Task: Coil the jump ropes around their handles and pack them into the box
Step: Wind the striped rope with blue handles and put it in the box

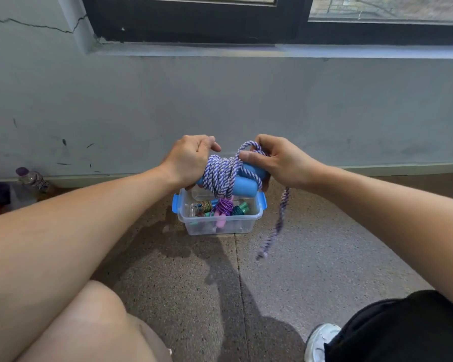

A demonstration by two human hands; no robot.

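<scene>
I hold a jump rope with two blue handles [243, 188] above the box. Its purple-and-white braided rope [220, 173] is wound several times around the handles. My left hand [188, 159] grips the left end of the bundle. My right hand [277, 159] pinches a loop of the rope at the top, thumb pressed on it. A loose tail of rope [277, 226] hangs down to the right, blurred. Below stands a clear plastic box [246, 226] with blue latches, holding several coiled ropes with purple, green and pink parts [224, 207].
The box sits on a speckled stone floor [311, 257] close to a grey wall under a window sill. A plastic bottle [33, 178] and some bags lie at the far left by the wall. My knee and a white shoe [319, 340] are in the foreground.
</scene>
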